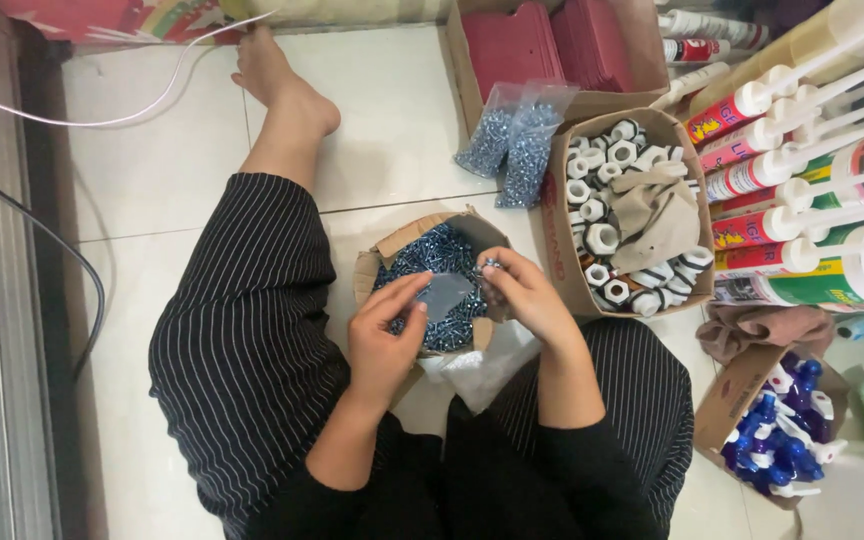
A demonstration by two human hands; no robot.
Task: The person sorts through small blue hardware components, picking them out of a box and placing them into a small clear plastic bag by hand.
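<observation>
The left hand [384, 340] pinches a small clear bag [447, 295] open over the screw box [432, 280]; the right hand [522, 290] grips screws. Two filled bags [514, 140] lie at one o'clock; many loose screws remain.

floor [172, 150]: white tile | cardboard boxes [624, 215] | screw bags [514, 140] | sealant tubes [802, 170]

Left hand [384, 345] and right hand [527, 295] on small clear bag [447, 295] over screw box [392, 250]
</observation>
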